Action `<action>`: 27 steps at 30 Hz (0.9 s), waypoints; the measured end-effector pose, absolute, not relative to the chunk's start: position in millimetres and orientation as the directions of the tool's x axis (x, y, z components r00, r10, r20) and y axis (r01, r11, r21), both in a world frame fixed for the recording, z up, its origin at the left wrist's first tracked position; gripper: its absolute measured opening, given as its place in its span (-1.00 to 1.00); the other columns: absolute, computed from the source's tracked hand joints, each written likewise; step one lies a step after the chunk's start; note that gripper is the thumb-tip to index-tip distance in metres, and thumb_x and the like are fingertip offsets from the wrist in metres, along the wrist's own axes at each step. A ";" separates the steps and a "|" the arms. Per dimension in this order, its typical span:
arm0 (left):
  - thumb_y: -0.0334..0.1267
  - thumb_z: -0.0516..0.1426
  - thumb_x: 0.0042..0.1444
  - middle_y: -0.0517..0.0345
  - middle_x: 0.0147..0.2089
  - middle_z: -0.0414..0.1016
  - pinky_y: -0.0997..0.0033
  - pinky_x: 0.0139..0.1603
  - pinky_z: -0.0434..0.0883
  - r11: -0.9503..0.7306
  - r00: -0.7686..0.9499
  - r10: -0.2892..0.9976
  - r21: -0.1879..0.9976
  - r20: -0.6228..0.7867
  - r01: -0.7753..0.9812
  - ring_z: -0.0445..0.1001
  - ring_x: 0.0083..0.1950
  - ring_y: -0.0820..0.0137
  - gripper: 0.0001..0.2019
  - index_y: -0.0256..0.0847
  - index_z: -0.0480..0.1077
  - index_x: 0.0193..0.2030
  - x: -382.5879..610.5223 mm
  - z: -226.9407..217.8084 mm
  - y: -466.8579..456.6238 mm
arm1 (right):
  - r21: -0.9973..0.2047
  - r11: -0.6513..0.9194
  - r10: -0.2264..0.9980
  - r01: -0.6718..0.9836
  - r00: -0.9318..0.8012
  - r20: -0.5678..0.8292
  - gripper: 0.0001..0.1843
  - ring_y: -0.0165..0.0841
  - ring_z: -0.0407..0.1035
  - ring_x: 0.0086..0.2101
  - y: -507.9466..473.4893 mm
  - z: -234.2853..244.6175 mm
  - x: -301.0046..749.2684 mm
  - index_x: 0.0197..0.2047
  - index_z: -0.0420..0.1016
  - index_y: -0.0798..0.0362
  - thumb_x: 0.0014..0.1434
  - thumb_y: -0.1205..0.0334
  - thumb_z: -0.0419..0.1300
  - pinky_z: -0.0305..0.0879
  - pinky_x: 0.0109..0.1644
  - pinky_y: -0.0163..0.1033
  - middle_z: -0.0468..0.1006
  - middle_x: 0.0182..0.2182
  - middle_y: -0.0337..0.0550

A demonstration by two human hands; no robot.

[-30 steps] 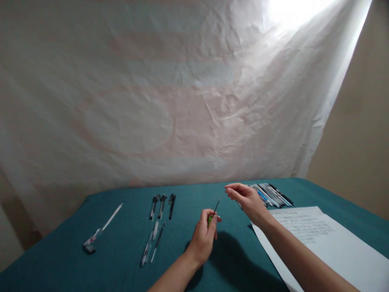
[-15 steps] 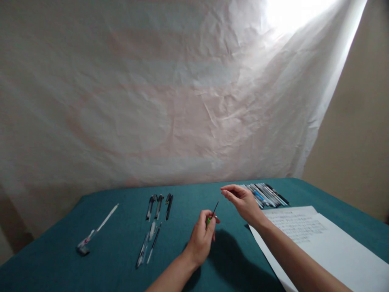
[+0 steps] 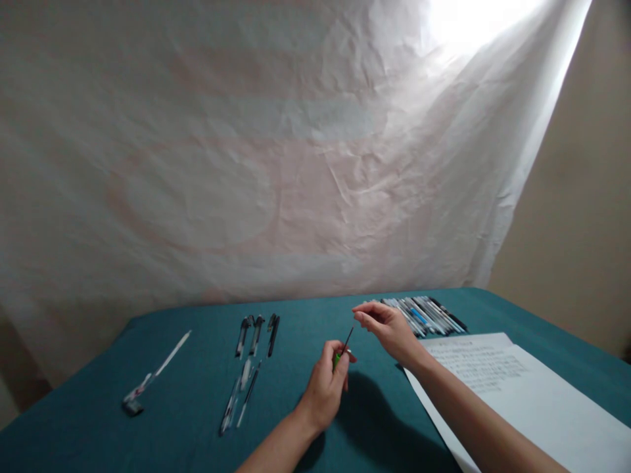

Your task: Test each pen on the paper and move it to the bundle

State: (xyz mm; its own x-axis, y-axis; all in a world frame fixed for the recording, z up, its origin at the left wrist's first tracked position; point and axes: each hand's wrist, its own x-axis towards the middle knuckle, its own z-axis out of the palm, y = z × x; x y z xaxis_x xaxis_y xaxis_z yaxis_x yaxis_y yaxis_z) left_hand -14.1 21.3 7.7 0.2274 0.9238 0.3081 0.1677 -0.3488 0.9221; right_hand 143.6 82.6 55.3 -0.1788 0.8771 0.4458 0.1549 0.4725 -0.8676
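My left hand (image 3: 323, 387) is closed around a small green pen part (image 3: 336, 359), with a thin dark pen refill (image 3: 348, 338) pointing up out of the grip. Most of what it holds is hidden by the fingers. My right hand (image 3: 387, 328) hovers just above the refill's upper end, thumb and forefinger drawn together in a pinch. Whatever lies between those fingertips, if anything, is too small to make out.
Several black-capped pens (image 3: 256, 336) lie in a group left of centre, with clear barrels and a refill (image 3: 249, 395) nearer me. A white-and-clear item (image 3: 156, 374) rests far left. Several pens (image 3: 426, 315) line up behind written paper (image 3: 522, 394) on the green cloth (image 3: 187, 433).
My right hand has come slightly left and down, closer to the tip of the refill. My left hand stays nearly where it was, still gripping.
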 end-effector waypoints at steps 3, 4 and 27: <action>-0.13 -0.13 0.23 0.15 -0.25 0.36 0.48 -0.42 0.25 -0.355 0.232 0.921 0.920 0.314 0.164 0.26 -0.50 0.55 -0.80 -0.20 0.15 -0.16 -14.1 7.2 21.9 | -0.885 0.448 0.888 0.124 -0.179 0.424 -0.72 -0.44 0.30 -0.49 81.5 57.0 142.6 -0.31 0.49 0.12 0.02 0.08 0.17 0.24 -0.42 -0.35 0.46 -0.52 -0.22; -0.13 -0.13 0.23 0.15 -0.25 0.36 0.48 -0.42 0.25 -0.357 0.231 0.920 0.920 0.316 0.163 0.25 -0.50 0.55 -0.80 -0.20 0.15 -0.16 -13.9 7.2 22.1 | -0.892 0.438 0.892 0.113 -0.183 0.414 -0.73 -0.44 0.30 -0.50 81.1 57.0 141.9 -0.32 0.49 0.12 0.01 0.08 0.17 0.24 -0.43 -0.35 0.45 -0.54 -0.23; -0.09 -0.10 0.20 0.10 -0.23 0.41 0.47 -0.37 0.26 -0.378 0.273 0.911 0.889 0.308 0.258 0.34 -0.37 0.44 -0.74 -0.19 0.19 -0.10 -16.1 2.1 21.6 | -0.680 0.617 0.767 0.397 -0.498 0.406 -0.77 -0.49 0.23 -0.52 60.7 86.4 153.0 -0.42 0.41 0.12 0.13 0.15 0.07 0.14 -0.46 -0.41 0.41 -0.54 -0.25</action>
State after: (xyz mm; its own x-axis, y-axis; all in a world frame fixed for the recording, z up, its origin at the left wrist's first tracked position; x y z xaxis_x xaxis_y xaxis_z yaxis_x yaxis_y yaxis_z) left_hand -16.1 21.6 2.1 0.2735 0.9113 0.3079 0.2576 -0.3778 0.8893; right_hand 153.0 60.7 86.4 -0.4978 0.7665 0.4057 0.3966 0.6172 -0.6795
